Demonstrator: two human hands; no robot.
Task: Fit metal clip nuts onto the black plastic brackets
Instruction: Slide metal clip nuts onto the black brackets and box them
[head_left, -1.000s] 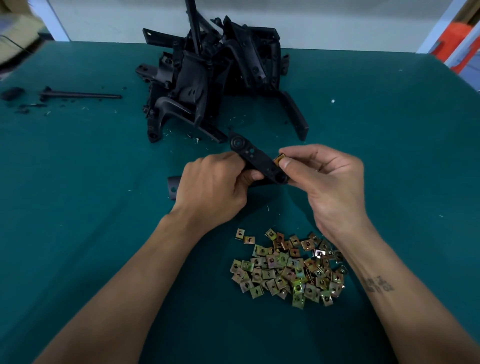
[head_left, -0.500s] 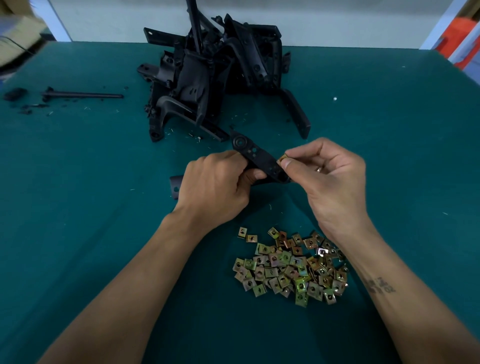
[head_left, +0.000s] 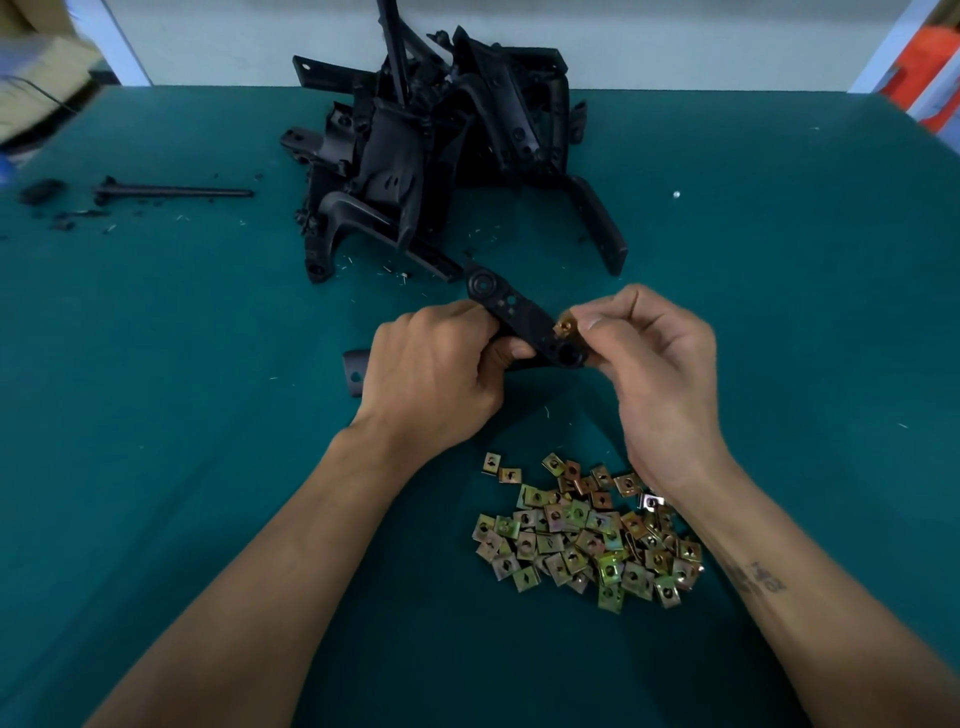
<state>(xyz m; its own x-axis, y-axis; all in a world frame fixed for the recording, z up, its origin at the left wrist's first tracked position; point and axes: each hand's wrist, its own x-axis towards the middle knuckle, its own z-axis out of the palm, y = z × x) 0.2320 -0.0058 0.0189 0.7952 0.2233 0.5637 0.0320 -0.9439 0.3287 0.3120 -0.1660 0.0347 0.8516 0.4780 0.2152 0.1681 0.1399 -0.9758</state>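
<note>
I see my right hand (head_left: 660, 374) pinching a clip nut (head_left: 565, 327) against the black bracket (head_left: 524, 325)'s near end; my left hand (head_left: 431, 374) grips its middle, fingers curled over the worktop (head_left: 156, 415). Bracket's left part hides behind knuckles.

- Two hands: the left hand (head_left: 431, 379) and the right hand (head_left: 660, 374), both above the table.
- One black bracket (head_left: 519, 317) held between them.
- One clip nut (head_left: 564, 327) at the right hand's fingertips.
- Loose clip nuts (head_left: 582, 535) below the right hand: several dozen, too many to count exactly.
- One heap of brackets (head_left: 441, 145) beyond both hands; number unclear.
- One black rod (head_left: 176, 193) far left of the left hand.
</note>
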